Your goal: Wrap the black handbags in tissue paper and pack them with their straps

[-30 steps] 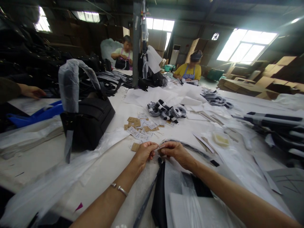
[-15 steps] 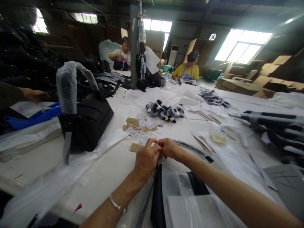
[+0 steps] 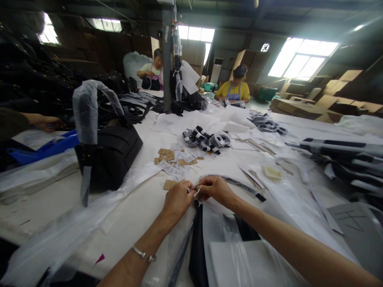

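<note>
- Left hand (image 3: 179,199) and right hand (image 3: 218,189) pinch a white strip (image 3: 197,192), unfinished, above the near bag (image 3: 196,247).
- Tags (image 3: 166,154) lie loose on the table (image 3: 125,219).

Shows the black item (image 3: 196,251) cut off by the lower edge; leaves the white piece (image 3: 197,192) between left hand (image 3: 178,199) and right hand (image 3: 216,190) mostly hidden, tags (image 3: 166,154) too small to read, co-worker's sleeve (image 3: 10,123) cropped at left.
</note>
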The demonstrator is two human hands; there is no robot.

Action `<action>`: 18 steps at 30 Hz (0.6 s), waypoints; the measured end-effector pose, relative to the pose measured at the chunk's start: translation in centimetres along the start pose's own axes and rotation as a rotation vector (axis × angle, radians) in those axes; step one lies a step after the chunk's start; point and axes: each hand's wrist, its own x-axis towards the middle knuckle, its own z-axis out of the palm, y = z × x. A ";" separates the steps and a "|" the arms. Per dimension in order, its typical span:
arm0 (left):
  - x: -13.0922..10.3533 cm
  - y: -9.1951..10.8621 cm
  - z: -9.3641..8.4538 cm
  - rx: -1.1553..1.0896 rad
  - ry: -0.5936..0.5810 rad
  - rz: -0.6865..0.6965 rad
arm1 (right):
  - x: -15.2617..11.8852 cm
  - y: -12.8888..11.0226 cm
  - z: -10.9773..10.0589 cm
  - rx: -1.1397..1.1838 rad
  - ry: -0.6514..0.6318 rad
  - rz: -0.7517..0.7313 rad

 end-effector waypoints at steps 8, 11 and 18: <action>-0.7 -0.8 -1.3 0.077 -0.005 -0.106 | -1.9 -0.7 -2.7 -0.768 0.032 -0.507; -1.0 -1.4 -1.9 -0.123 -0.109 -0.099 | -1.1 -1.3 -2.0 -0.664 0.015 -0.575; -1.4 -2.6 -2.9 -0.235 -0.197 -0.142 | 1.4 -2.1 0.2 -0.698 -0.219 -0.518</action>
